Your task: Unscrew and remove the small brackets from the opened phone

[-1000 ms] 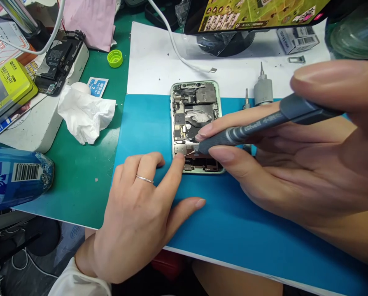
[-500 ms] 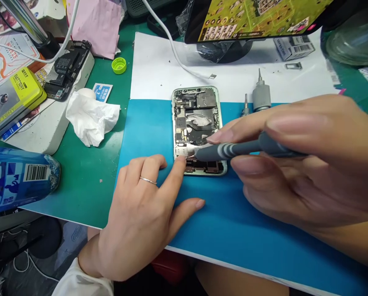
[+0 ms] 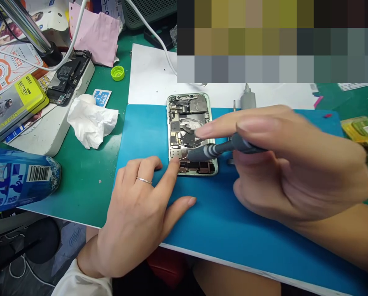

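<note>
An opened smartphone point(image 3: 190, 107) with bare inner parts and a pale green frame lies on the blue mat point(image 3: 143, 131). My left hand point(image 3: 137, 218), wearing a ring, rests by its lower left side with thumb and fingers apart. Its index fingertip presses near a small silver plate point(image 3: 175, 152) inside the phone. In my right hand point(image 3: 279, 172) a grey screwdriver point(image 3: 204, 152) is gripped, slanting down to the left. The screwdriver's front end is over the phone's lower part, beside my left index finger; the tip itself is hard to see.
Behind the phone stands a grey screwdriver-like tool point(image 3: 248, 98), partly hidden by my right hand. To the left are a crumpled tissue point(image 3: 93, 123), a green cap point(image 3: 117, 73), a blue drink container point(image 3: 20, 179), a yellow battery box point(image 3: 20, 107) and another opened device point(image 3: 68, 78).
The view has shifted, so phone and hands sit slightly farther left. My right hand has altered its finger position on the screwdriver. My left fingertip stays on the phone. Pixelation now covers the upper right.
</note>
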Tool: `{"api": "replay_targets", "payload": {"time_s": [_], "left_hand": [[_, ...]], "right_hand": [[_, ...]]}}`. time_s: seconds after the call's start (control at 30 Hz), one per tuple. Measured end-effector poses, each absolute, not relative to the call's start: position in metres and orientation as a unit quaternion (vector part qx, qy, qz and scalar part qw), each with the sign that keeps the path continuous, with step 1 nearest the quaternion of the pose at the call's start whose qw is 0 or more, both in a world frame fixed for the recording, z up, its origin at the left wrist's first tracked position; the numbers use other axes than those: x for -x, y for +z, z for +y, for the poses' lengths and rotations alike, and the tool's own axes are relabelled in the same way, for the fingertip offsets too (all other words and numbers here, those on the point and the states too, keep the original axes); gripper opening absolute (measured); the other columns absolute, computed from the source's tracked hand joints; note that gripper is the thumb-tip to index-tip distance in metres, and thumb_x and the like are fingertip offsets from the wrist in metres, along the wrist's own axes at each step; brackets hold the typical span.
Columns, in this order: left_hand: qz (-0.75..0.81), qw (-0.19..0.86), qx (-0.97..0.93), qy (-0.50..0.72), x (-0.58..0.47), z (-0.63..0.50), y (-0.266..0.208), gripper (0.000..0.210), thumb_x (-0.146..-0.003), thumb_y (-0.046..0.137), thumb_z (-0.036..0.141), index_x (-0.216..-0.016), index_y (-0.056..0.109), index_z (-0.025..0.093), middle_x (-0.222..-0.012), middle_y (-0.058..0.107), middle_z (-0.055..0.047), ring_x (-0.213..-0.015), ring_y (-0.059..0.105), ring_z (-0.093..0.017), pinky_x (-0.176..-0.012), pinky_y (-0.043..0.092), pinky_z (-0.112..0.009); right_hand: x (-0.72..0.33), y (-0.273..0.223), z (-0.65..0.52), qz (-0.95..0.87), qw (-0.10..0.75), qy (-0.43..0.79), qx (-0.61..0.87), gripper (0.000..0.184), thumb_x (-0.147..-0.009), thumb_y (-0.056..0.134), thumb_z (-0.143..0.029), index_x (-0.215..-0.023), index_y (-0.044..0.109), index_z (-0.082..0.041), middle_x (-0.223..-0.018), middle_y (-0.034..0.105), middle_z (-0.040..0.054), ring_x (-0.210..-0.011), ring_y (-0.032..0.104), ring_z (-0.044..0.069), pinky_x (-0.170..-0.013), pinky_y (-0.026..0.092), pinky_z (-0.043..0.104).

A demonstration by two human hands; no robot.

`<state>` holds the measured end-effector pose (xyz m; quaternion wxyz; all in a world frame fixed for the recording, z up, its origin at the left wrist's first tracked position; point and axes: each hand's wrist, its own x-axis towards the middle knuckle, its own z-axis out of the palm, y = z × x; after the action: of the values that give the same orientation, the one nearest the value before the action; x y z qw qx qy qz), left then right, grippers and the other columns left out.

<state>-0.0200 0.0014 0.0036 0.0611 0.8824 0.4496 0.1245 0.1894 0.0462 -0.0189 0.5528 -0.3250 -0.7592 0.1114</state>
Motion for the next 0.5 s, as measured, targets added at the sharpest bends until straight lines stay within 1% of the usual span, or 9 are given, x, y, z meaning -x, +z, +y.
{"api": "replay_targets", "payload": {"time_s": [0.03, 0.1, 0.17, 0.23, 0.27, 0.37, 0.4, 0.43, 0.5], "left_hand": [[0.450, 0.061, -0.882, 0.125, 0.020, 0.001, 0.004, 0.054, -0.106, 0.051, 0.049, -0.148, 0.056, 0.014, -0.121, 0.058, -0.015, -0.105, 0.051, -0.029, -0.086, 0.042, -0.042], [0.453, 0.058, -0.881, 0.123, 0.021, 0.001, 0.004, 0.054, -0.106, 0.051, 0.049, -0.147, 0.056, 0.014, -0.121, 0.059, -0.015, -0.105, 0.051, -0.030, -0.086, 0.042, -0.043], [0.456, 0.057, -0.880, 0.120, 0.021, 0.001, 0.004, 0.053, -0.106, 0.051, 0.048, -0.147, 0.056, 0.015, -0.121, 0.059, -0.014, -0.105, 0.051, -0.030, -0.086, 0.042, -0.043], [0.457, 0.060, -0.879, 0.122, 0.021, 0.000, 0.004, 0.053, -0.106, 0.051, 0.048, -0.147, 0.056, 0.015, -0.121, 0.059, -0.014, -0.105, 0.051, -0.030, -0.086, 0.043, -0.043], [0.457, 0.062, -0.879, 0.122, 0.021, 0.000, 0.004, 0.053, -0.106, 0.051, 0.048, -0.147, 0.055, 0.015, -0.121, 0.059, -0.014, -0.106, 0.051, -0.030, -0.086, 0.043, -0.043], [0.458, 0.063, -0.878, 0.122, 0.021, 0.000, 0.003, 0.053, -0.106, 0.051, 0.047, -0.148, 0.055, 0.015, -0.121, 0.058, -0.014, -0.106, 0.051, -0.030, -0.086, 0.044, -0.044], [0.458, 0.062, -0.878, 0.121, 0.020, 0.000, 0.003, 0.052, -0.106, 0.051, 0.047, -0.147, 0.055, 0.015, -0.122, 0.058, -0.014, -0.105, 0.051, -0.031, -0.085, 0.044, -0.044], [0.460, 0.062, -0.878, 0.121, 0.020, 0.000, 0.003, 0.052, -0.106, 0.052, 0.047, -0.147, 0.055, 0.015, -0.122, 0.058, -0.015, -0.105, 0.051, -0.031, -0.085, 0.044, -0.044], [0.462, 0.065, -0.876, 0.122, 0.020, 0.000, 0.003, 0.051, -0.106, 0.053, 0.046, -0.146, 0.055, 0.015, -0.122, 0.058, -0.014, -0.105, 0.052, -0.031, -0.085, 0.045, -0.045]], "right_hand": [[-0.190, -0.021, 0.046, -0.770, 0.551, 0.109, 0.303, 0.054, -0.099, 0.059, -0.012, -0.149, 0.056, -0.031, -0.125, 0.075, 0.0011, -0.108, 0.073, 0.019, -0.094, 0.064, 0.038], [-0.190, -0.022, 0.048, -0.796, 0.538, 0.076, 0.265, 0.058, -0.101, 0.053, -0.009, -0.156, 0.047, -0.022, -0.120, 0.075, 0.0080, -0.108, 0.073, 0.020, -0.092, 0.063, 0.039], [-0.189, -0.019, 0.049, -0.796, 0.532, 0.051, 0.284, 0.059, -0.101, 0.054, -0.010, -0.158, 0.044, -0.024, -0.108, 0.073, 0.0072, -0.100, 0.072, 0.017, -0.084, 0.063, 0.034], [-0.189, -0.015, 0.050, -0.796, 0.526, 0.026, 0.299, 0.060, -0.100, 0.055, -0.011, -0.157, 0.045, -0.027, -0.103, 0.070, 0.0061, -0.094, 0.071, 0.016, -0.078, 0.064, 0.032], [-0.190, -0.013, 0.050, -0.799, 0.519, 0.027, 0.301, 0.062, -0.099, 0.056, -0.009, -0.157, 0.045, -0.027, -0.105, 0.070, 0.0065, -0.095, 0.071, 0.017, -0.080, 0.065, 0.033], [-0.191, -0.011, 0.049, -0.821, 0.494, 0.062, 0.278, 0.066, -0.097, 0.054, -0.005, -0.159, 0.042, -0.025, -0.119, 0.075, 0.0091, -0.109, 0.072, 0.023, -0.093, 0.065, 0.043], [-0.190, -0.011, 0.049, -0.826, 0.488, 0.074, 0.274, 0.066, -0.098, 0.053, -0.005, -0.159, 0.041, -0.025, -0.121, 0.076, 0.0089, -0.111, 0.072, 0.023, -0.095, 0.065, 0.044], [-0.189, -0.012, 0.048, -0.826, 0.486, 0.080, 0.274, 0.065, -0.098, 0.053, -0.006, -0.159, 0.042, -0.026, -0.118, 0.077, 0.0081, -0.110, 0.072, 0.023, -0.094, 0.065, 0.044], [-0.187, -0.014, 0.047, -0.813, 0.505, 0.065, 0.281, 0.060, -0.099, 0.055, -0.008, -0.155, 0.046, -0.027, -0.107, 0.078, 0.0059, -0.102, 0.073, 0.022, -0.087, 0.064, 0.042]]}}
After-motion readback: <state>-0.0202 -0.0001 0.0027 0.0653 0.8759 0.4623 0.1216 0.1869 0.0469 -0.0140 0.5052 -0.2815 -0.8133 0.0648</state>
